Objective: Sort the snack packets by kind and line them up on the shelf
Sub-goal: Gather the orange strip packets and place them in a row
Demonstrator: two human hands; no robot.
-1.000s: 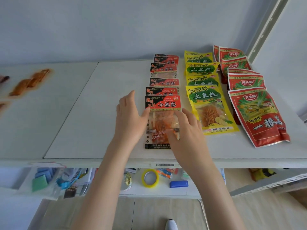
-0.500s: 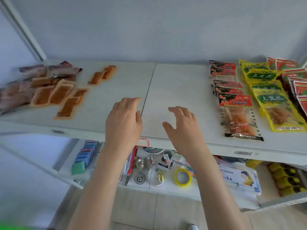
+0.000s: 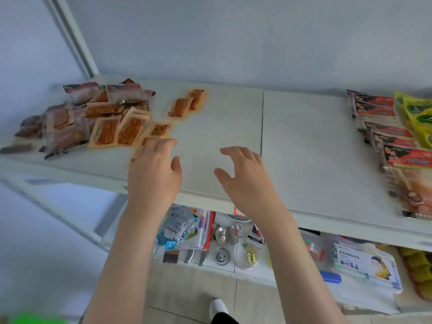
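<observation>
A loose heap of orange and brown-grey plastic snack packets [image 3: 98, 118] lies at the white shelf's [image 3: 304, 146] left end. The left hand [image 3: 154, 174], fingers spread and empty, reaches over the nearest orange packet [image 3: 142, 146]. The right hand [image 3: 245, 176] hovers empty, fingers apart. A row of red-and-black packets [image 3: 388, 141] lines the right end, beside yellow packets [image 3: 418, 118].

free: bare shelf top [image 3: 233, 127] from centre out to 12 and 3 o'clock | blocked 10 o'clock: loose heap of orange packets [image 3: 105, 127] | blocked 3 o'clock edge: red packet row [image 3: 383, 132], yellow packets [image 3: 418, 118] just beside it | 10 o'clock far corner: shelf upright [image 3: 74, 40]
</observation>
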